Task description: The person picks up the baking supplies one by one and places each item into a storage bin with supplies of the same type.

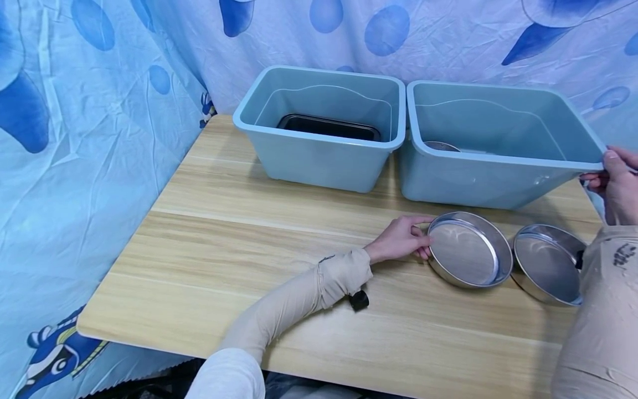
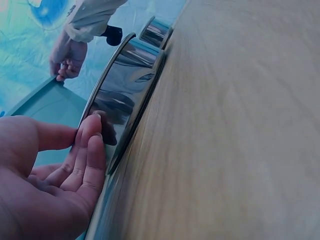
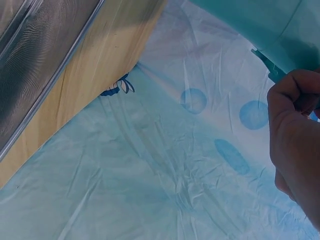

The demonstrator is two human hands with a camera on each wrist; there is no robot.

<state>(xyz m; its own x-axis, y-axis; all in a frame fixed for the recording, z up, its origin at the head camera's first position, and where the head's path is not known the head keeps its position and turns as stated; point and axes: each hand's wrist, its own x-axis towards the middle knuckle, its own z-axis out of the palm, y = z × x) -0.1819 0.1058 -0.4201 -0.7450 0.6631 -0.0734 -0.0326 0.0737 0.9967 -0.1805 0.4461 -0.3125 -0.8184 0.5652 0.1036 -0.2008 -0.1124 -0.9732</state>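
Round steel pan (image 1: 463,252): with our left hand (image 1: 399,238) we are pinching its left edge, over the right half of the wooden table (image 1: 199,277).

Our fingers are pressing its outer wall; we are probably doing best by gripping firmly and keeping the pan level, since a second steel pan (image 1: 548,266) is lying just to its right. We cannot tell whether its base is resting fully on the wooden table. Farther off, well apart from the left, our right hand (image 1: 620,183) is gripping the near right corner of the right blue bin (image 1: 463,180); pulling gently seems wise. Inside that bin a round metal piece (image 1: 441,146) is showing, mostly hidden by the near wall. Alongside, the left blue bin (image 1: 319,160) is holding a black rectangular tray (image 1: 329,127).
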